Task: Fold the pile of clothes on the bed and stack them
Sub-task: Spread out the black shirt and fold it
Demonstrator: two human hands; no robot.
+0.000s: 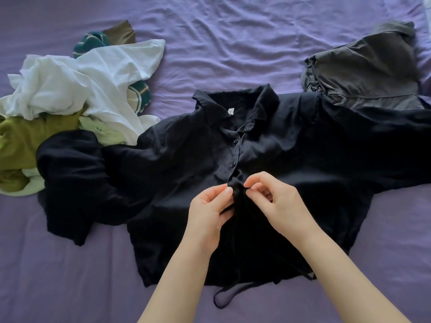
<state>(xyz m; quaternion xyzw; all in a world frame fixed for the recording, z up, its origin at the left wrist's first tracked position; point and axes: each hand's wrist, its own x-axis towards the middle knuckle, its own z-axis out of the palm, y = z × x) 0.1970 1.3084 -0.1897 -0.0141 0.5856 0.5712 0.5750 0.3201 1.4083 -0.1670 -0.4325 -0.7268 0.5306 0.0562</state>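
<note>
A black collared shirt (291, 159) lies spread face up on the purple bed (233, 43), collar away from me, sleeves out to both sides. Two buttons below the collar are closed. My left hand (210, 213) pinches the left edge of the shirt's front placket at mid-chest. My right hand (277, 201) pinches the right edge right beside it, fingertips almost meeting. A thin black drawstring loops out from the hem near me. A pile of unfolded clothes (70, 89) lies at the left: white, olive green, pale green and teal striped pieces.
A folded dark grey garment (366, 71) lies at the far right, its near edge under the black shirt's sleeve. The purple sheet is wrinkled at the back. Bare sheet shows along the near edge on both sides of my arms.
</note>
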